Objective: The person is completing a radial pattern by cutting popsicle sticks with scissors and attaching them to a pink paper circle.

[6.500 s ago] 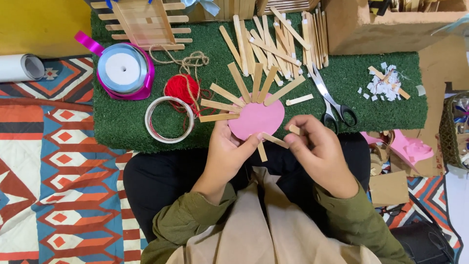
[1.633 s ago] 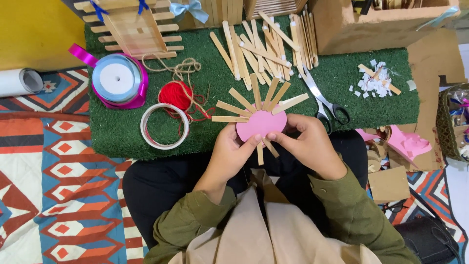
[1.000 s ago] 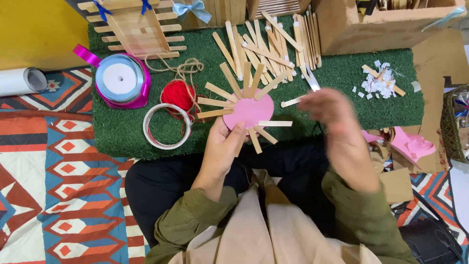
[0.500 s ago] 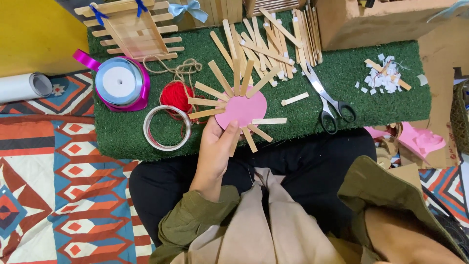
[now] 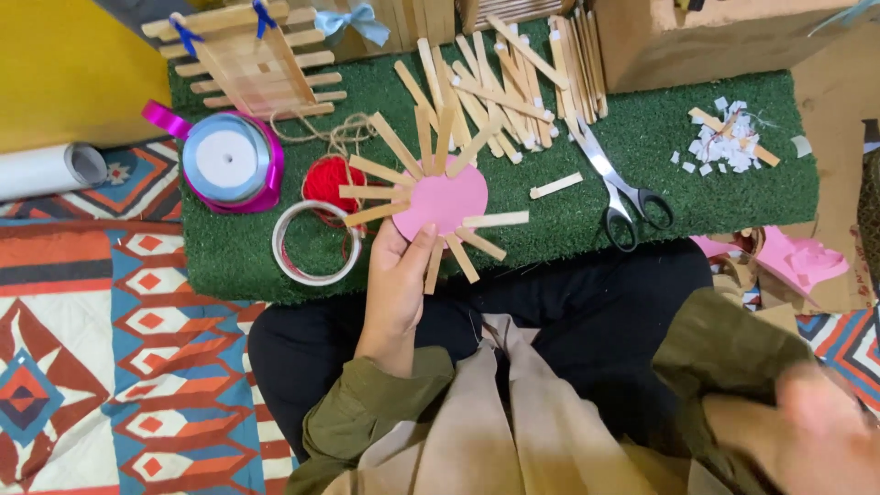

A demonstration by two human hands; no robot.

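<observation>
The person's left hand holds a round pink paper disc with flat wooden sticks glued around it like sun rays. The thumb presses on the bottom of the disc and the fingers are behind it, so the hand is clamped on it. The disc hangs just over the near edge of the green fake-grass mat.

A short while ago both hands were on the disc. Now the right hand has let go and moved far from the disc, down to the lower corner by the person's right knee. It is blurry, so whether it is open or closed cannot be told. The disc itself has stayed in nearly the same spot.

Just left of the disc lie a ball of red yarn and a clear ring of tape. Farther left of the disc sits a spool of blue ribbon on a shiny pink roll. Right of the disc lies one loose short wooden stick, and past it a pair of black-handled scissors. Behind the disc is a pile of plain wooden sticks.
</observation>
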